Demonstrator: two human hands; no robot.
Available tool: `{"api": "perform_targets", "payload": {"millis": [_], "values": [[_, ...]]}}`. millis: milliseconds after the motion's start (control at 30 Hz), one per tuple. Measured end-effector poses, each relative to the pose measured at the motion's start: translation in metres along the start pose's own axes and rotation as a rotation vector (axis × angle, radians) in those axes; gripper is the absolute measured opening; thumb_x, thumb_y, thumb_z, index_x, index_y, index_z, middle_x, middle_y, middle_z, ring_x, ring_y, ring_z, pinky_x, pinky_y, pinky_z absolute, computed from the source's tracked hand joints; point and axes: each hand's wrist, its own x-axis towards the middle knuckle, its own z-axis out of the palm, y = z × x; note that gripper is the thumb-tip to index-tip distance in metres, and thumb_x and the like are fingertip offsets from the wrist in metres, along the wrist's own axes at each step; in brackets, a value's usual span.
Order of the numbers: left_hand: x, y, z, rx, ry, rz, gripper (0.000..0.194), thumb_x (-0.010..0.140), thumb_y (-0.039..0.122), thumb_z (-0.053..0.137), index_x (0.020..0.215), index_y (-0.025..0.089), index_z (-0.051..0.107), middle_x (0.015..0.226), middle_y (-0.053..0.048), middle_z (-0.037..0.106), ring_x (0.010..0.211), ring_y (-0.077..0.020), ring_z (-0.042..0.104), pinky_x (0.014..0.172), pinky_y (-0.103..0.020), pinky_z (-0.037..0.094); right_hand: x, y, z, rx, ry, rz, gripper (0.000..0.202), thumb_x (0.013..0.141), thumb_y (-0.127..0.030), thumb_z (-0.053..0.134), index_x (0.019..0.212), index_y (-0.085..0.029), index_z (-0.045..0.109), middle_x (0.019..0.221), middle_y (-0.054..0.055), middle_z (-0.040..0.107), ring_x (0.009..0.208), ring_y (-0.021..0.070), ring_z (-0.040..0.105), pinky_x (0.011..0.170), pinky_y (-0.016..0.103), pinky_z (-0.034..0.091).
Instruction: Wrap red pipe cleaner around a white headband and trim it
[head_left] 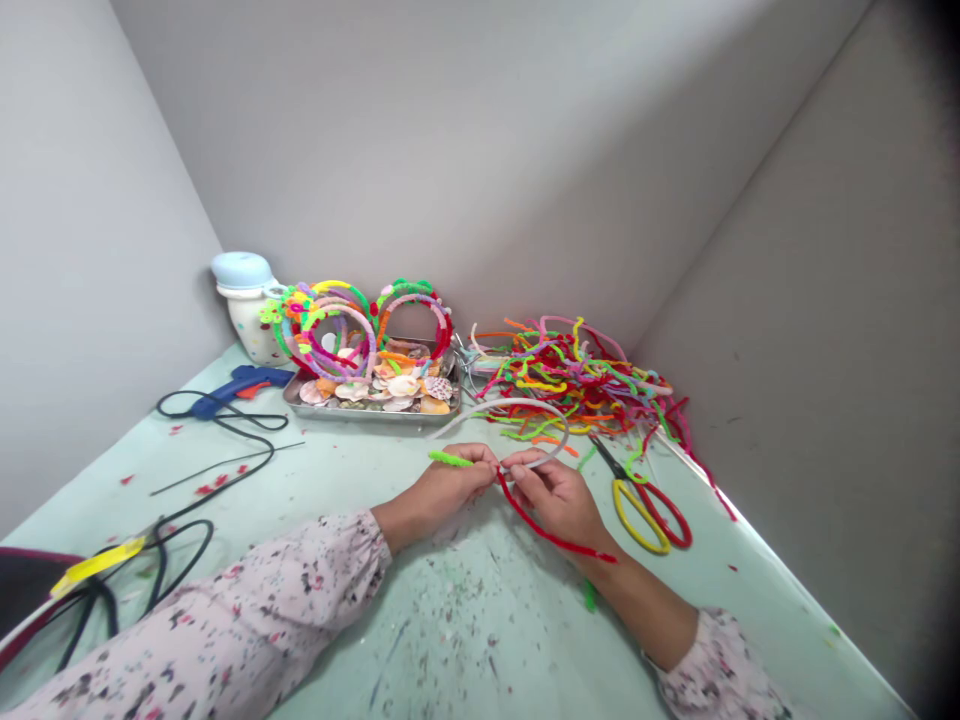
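Observation:
Near the middle of the table, my left hand [454, 482] and my right hand [553, 492] meet with pinched fingertips. A pale, curved headband [561, 425] runs from the fingers of my right hand, arching up behind both hands. Between the fingertips a red pipe cleaner [540, 530] is pinched, its long end hanging over my right hand to the wrist. A short bright green pipe cleaner [450, 458] sticks out to the left from my left hand's fingers. The exact grip on each piece is partly hidden by the fingers.
Behind stand a metal tray [367, 415] of shells, colourful wrapped headbands [337, 330] and a lidded white jar [255, 320]. A pipe cleaner pile [570, 375] and scissors [649, 515] lie right. At left are a blue glue gun [225, 393] and black cables [259, 455].

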Motion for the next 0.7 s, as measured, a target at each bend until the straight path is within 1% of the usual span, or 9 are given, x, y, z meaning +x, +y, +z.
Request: {"api": "perform_targets", "payload": {"millis": [133,267,367,500,633,700], "values": [[-0.0014,0.0025,0.0012,-0.025,-0.006,-0.002,0.006,0.073,0.017,0.051,0.068,0.014,0.052,0.051,0.005,0.04,0.046,-0.0063,0.031,0.044,-0.022,0.022,0.0008,0.0014,-0.0005,0.03,0.034,0.002,0.027,0.084,-0.04,0.054,0.091,-0.015,0.062,0.056,-0.002,0.056,0.05,0.0117,0.05,0.05,0.023,0.04],[-0.0033,0.005,0.0021,-0.011,-0.014,0.028,0.011,0.076,0.02,0.05,0.067,0.014,0.052,0.055,0.004,0.043,0.048,-0.0066,0.034,0.046,-0.021,0.024,0.0011,0.0012,-0.0005,0.048,0.061,0.004,0.028,0.084,-0.041,0.054,0.091,-0.015,0.062,0.058,-0.002,0.056,0.052,0.0121,0.051,0.052,0.024,0.041],[-0.0025,0.0049,0.0023,-0.004,-0.007,0.008,0.013,0.076,0.02,0.048,0.064,0.014,0.05,0.052,0.004,0.041,0.046,-0.0067,0.032,0.044,-0.022,0.022,0.0002,-0.0001,-0.001,0.043,0.04,0.005,0.027,0.085,-0.04,0.054,0.091,-0.016,0.062,0.06,-0.002,0.057,0.053,0.0121,0.051,0.053,0.024,0.041],[0.0002,0.0018,0.0012,-0.028,-0.003,-0.007,0.016,0.074,0.019,0.047,0.059,0.015,0.047,0.049,0.005,0.039,0.043,-0.0064,0.029,0.043,-0.022,0.02,-0.0011,-0.002,-0.0018,0.016,-0.021,0.002,0.023,0.084,-0.036,0.055,0.094,-0.017,0.061,0.061,-0.001,0.057,0.055,0.0124,0.052,0.053,0.023,0.041],[0.0005,0.0004,0.0,-0.065,-0.015,0.009,0.016,0.074,0.02,0.046,0.059,0.015,0.046,0.048,0.006,0.037,0.043,-0.0063,0.028,0.043,-0.022,0.019,-0.0007,-0.0018,-0.0001,0.002,-0.055,-0.021,0.022,0.079,-0.032,0.059,0.096,-0.018,0.06,0.077,0.002,0.064,0.066,0.015,0.059,0.059,0.025,0.046],[-0.0003,0.0015,0.0001,-0.067,-0.02,0.014,0.016,0.073,0.02,0.046,0.058,0.015,0.046,0.048,0.006,0.037,0.043,-0.0063,0.027,0.043,-0.022,0.019,0.0,-0.0008,0.001,-0.006,-0.058,-0.026,0.022,0.079,-0.032,0.059,0.096,-0.018,0.06,0.08,0.003,0.066,0.068,0.0155,0.06,0.062,0.026,0.048]]}}
